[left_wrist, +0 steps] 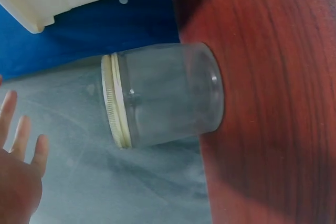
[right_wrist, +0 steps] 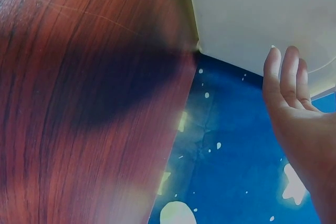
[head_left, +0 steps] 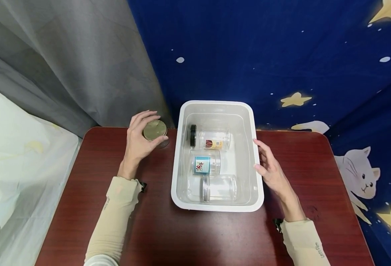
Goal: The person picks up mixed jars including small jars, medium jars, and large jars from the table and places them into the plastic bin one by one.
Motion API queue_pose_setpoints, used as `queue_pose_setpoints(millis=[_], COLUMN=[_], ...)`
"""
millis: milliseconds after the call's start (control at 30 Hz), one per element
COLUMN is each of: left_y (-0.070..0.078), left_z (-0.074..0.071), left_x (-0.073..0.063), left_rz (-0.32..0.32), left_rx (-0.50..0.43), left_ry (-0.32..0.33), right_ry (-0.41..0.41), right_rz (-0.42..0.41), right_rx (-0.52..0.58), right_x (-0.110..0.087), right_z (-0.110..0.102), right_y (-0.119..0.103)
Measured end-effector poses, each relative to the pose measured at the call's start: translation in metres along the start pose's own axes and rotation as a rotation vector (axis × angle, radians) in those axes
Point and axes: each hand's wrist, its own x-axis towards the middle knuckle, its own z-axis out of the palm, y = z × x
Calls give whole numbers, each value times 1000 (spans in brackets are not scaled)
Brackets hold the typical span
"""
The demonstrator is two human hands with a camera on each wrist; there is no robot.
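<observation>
A clear jar (left_wrist: 170, 93) with a gold lid (head_left: 155, 130) stands upright on the table, left of a white plastic bin (head_left: 217, 207). Around that lid, in the head view, my left hand (head_left: 141, 137) spreads its thumb and fingers. The left wrist view shows the same hand's fingers extended and apart from the jar. My right hand (head_left: 272, 170) is at the bin's right rim, fingertips and thumb tip right at the edge. Its fingers (right_wrist: 288, 80) look fairly straight beside the bin's outer wall in the right wrist view.
Inside the bin lie three clear jars on their sides: one with a black lid (head_left: 193, 135), one with a blue label (head_left: 202, 165), one plain jar (head_left: 222, 188). The dark red table (head_left: 202, 240) ends at a grey curtain (head_left: 82, 66) and a blue star-patterned curtain (head_left: 235, 55).
</observation>
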Motion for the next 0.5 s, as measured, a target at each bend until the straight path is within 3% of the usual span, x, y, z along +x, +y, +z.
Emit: queue_pose_setpoints(millis=[133, 267, 500], left_y=[-5, -9, -16], left_z=[2, 4, 4], left_x=[-2, -3, -7], left_rz=[-12, -20, -29], left_rx=[-54, -49, -5], left_ry=[47, 73, 50], right_ry=[2, 2, 11], right_rz=[-7, -8, -6], right_rx=[3, 5, 3], right_x=[0, 0, -1], right_z=[0, 1, 0], right_y=[0, 0, 1])
